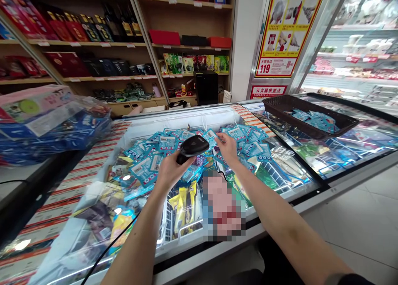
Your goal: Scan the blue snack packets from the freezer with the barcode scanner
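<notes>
My left hand (pixel 174 165) is wrapped round the handle of a black barcode scanner (pixel 195 145), its head tilted toward the right. Just right of the scanner, my right hand (pixel 227 147) pinches a small blue packet (pixel 210 136) with a white barcode label facing up. Many more blue packets (pixel 146 171) are spread loosely over the glass top of the chest freezer (pixel 186 119), around and beyond both hands. A black cable (pixel 115 240) runs along my left forearm.
A brown plastic basket (pixel 311 115) with some blue packets stands on the freezer to the right. Plastic-wrapped packages (pixel 52 123) are stacked at the left. Below the glass lie yellow-wrapped goods (pixel 185 206). Stocked shelves (pixel 93 44) line the back. A blurred patch covers something in front of me.
</notes>
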### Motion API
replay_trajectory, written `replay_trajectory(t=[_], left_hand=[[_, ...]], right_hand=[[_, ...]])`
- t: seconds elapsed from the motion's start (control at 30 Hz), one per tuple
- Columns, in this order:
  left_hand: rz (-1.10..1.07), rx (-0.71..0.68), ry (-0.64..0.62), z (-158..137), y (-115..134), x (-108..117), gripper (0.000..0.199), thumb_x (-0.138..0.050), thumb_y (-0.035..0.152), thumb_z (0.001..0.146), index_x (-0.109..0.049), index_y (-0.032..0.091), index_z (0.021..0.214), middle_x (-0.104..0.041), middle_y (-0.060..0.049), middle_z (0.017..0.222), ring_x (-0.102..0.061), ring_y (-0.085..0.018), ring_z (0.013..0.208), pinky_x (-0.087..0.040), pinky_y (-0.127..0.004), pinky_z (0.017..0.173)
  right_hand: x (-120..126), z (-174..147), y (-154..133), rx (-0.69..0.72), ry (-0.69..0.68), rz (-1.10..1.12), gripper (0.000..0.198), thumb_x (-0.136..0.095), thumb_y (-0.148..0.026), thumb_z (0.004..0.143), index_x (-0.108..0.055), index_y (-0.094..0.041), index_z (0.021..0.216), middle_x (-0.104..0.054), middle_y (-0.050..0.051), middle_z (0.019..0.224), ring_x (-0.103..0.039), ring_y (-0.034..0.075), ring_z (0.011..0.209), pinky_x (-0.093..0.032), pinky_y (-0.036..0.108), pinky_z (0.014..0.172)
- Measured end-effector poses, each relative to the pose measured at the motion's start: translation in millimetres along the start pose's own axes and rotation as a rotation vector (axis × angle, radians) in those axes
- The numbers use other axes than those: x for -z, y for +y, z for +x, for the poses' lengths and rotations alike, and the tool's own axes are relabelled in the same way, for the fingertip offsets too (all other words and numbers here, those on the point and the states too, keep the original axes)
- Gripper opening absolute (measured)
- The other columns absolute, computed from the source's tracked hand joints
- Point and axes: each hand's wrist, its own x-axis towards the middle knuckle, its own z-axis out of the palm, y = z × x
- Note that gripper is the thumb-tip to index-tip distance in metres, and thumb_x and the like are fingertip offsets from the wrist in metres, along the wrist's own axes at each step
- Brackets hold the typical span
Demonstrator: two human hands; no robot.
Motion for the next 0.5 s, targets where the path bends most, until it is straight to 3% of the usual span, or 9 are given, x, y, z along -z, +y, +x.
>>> replay_trajectory(t=[0.17, 0.5], left_hand=[[0.026, -0.006, 0.015, -1.2, 1.3, 2.7, 0.054, -0.054, 0.066, 0.073, -0.067, 0.016, 0.088, -0.065, -0.005, 0.064, -0.058, -0.019, 0.059, -0.032, -0.025, 0.050], [0.015, -0.025, 0.051, -2.3, -0.9, 1.2, 0.052, -0.054, 0.065, 0.074, -0.067, 0.016, 0.088, -0.063, -0.003, 0.063, -0.055, -0.018, 0.059, -0.029, -0.025, 0.049]], right_hand=[[0.1, -2.3, -2.4, 0.026, 0.041, 0.004, 0.025, -0.052, -0.038, 0.087, -0.065, -0.022, 0.102, -0.070, 0.002, 0.096, -0.065, 0.017, 0.080, -0.050, 0.029, 0.078], [-0.1, -3.0, -4.0, 0.022, 0.048, -0.006, 0.026, -0.052, -0.038, 0.087, -0.065, -0.021, 0.102, -0.071, 0.003, 0.096, -0.065, 0.017, 0.083, -0.049, 0.030, 0.079]])
